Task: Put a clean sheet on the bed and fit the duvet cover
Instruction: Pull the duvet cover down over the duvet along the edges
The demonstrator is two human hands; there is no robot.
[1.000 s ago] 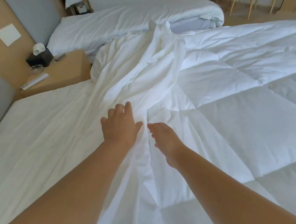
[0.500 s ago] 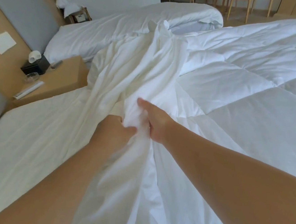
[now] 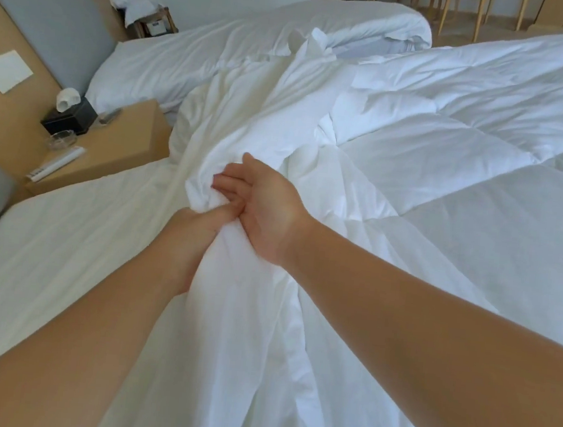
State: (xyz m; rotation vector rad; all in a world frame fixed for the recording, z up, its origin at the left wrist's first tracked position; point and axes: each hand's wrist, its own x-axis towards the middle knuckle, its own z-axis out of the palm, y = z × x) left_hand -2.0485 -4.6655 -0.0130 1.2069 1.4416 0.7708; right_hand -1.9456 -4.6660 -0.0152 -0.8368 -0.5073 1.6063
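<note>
**Mid-bed, a duvet cover (image 3: 247,124) is bunched for fitting**

Left hand (image 3: 188,235) and right hand (image 3: 266,212) both clutch a gathered ridge of the white cover, which lies between the sheet (image 3: 64,244) at left and the quilted duvet (image 3: 464,196) at right. Light, limp and likely slippery, it looks best taken by a hem or corner.

Left hand (image 3: 186,238) partly behind duvet cover (image 3: 246,313)
</note>
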